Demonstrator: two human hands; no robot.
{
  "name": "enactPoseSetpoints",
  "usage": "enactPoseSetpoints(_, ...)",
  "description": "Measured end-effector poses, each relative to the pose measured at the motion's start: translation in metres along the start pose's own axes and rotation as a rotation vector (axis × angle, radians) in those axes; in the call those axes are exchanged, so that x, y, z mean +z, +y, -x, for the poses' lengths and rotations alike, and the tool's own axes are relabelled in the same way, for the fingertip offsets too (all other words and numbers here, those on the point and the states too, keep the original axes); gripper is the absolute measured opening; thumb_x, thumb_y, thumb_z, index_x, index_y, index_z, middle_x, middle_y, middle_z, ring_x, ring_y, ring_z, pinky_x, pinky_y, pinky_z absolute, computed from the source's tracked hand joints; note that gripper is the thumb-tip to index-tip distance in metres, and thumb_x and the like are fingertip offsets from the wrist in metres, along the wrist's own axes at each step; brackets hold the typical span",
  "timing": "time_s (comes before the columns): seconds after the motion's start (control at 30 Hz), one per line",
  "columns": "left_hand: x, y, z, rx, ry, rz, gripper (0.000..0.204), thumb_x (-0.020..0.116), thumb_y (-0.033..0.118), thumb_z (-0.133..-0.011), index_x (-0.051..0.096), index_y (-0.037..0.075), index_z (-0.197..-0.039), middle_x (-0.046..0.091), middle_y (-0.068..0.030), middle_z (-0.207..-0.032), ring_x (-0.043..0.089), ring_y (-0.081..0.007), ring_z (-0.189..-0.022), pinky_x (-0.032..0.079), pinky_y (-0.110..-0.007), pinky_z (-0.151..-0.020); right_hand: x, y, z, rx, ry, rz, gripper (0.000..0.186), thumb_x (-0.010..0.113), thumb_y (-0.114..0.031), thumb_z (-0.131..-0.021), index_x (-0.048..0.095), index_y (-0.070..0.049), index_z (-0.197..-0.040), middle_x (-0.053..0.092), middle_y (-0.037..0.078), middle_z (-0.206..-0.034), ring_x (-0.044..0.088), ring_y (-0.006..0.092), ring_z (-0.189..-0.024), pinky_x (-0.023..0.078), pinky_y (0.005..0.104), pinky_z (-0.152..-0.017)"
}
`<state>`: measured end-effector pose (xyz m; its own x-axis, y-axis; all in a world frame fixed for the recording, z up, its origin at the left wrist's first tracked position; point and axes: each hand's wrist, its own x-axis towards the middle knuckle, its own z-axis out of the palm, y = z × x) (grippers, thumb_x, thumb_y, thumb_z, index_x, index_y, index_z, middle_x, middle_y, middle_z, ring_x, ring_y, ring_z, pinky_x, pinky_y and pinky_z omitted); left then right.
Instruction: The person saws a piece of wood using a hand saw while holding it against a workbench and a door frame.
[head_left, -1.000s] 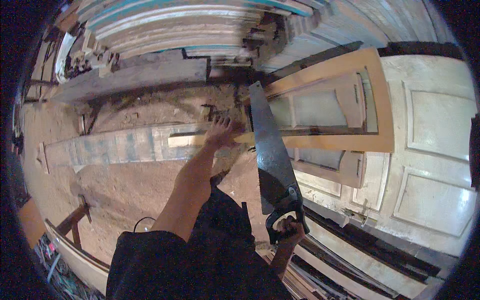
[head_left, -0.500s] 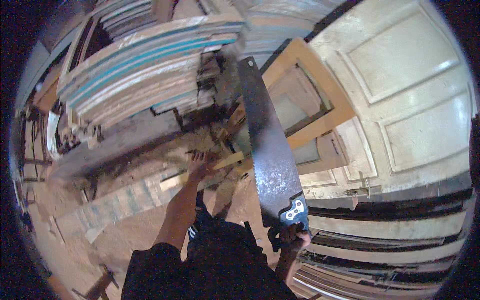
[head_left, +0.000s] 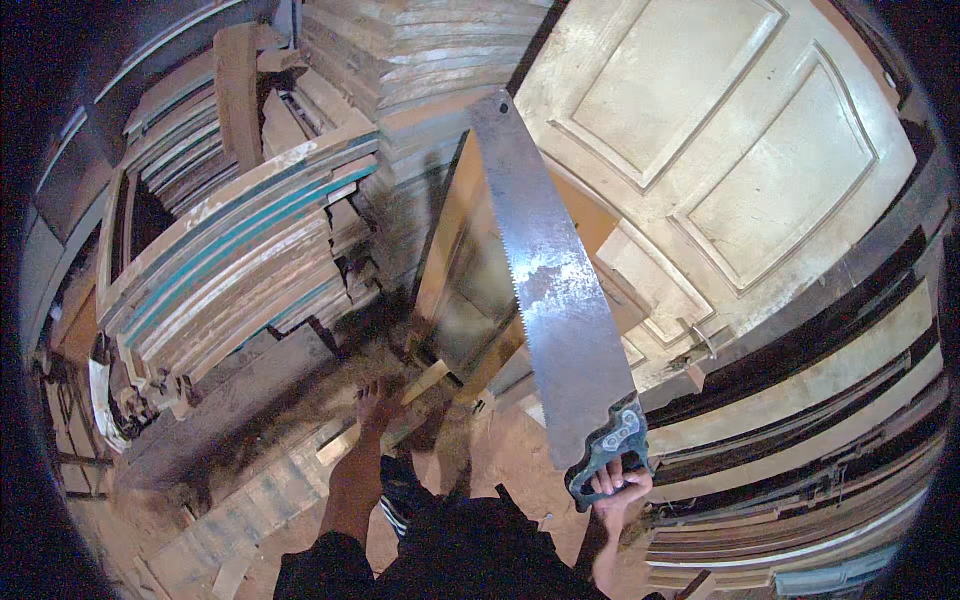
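Note:
My right hand [head_left: 622, 487] is wrapped round the dark handle of a large handsaw [head_left: 565, 290]. The saw's wide metal blade stands up and away from me, its tip leaning left and its toothed edge facing left. Lower on the left, my left hand [head_left: 372, 405] lies over the middle of a narrow pale wood strip [head_left: 427, 381], fingers stretched out and apart. The strip sticks out on both sides of that hand, above a board [head_left: 250, 492] on the ground. The blade is apart from the strip.
A tall stack of wooden frames [head_left: 240, 250] stands at left. Cream panelled doors [head_left: 690, 130] lean at far right, with an orange-brown wooden frame [head_left: 455, 225] beside them, partly behind the saw. Long boards [head_left: 790, 435] are piled on the right. Sawdust covers the ground [head_left: 500, 450].
The view has turned, so the stack and doors sit further left. The saw in my right hand has shifted slightly right at its handle. My left hand stays on the wood strip.

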<state>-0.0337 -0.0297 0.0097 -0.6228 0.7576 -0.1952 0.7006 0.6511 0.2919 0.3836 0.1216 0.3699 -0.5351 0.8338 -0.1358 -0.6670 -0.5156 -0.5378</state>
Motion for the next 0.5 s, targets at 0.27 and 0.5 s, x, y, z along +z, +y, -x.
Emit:
enactPoseSetpoints(0.27,0.03,-0.007,0.007,-0.006,0.111,-0.01,0.098,0.075,0.068,-0.072,0.043,0.017,-0.15,0.053,-0.0152,-0.143,0.05,-0.0351,-0.131,0.038,-0.053,-0.108,0.016,0.002,0.01,-0.037,0.138,0.064,0.022,0.054,-0.028,-0.068,0.054,-0.006,-0.073,0.041,-0.001,-0.053,0.04,0.0171,-0.042,0.037,0.0306,-0.044)
enactPoseSetpoints(0.5,0.01,-0.007,-0.021,-0.032,0.037,0.005,0.106,0.069,0.078,-0.071,0.039,0.022,-0.155,0.041,-0.0129,-0.156,0.04,-0.033,-0.143,0.027,-0.054,-0.119,-0.034,0.01,0.016,-0.143,-0.03,1.516,0.034,0.079,-0.021,-0.082,0.063,-0.004,-0.107,0.063,0.002,-0.083,0.059,0.0163,-0.065,0.048,0.0321,-0.055)
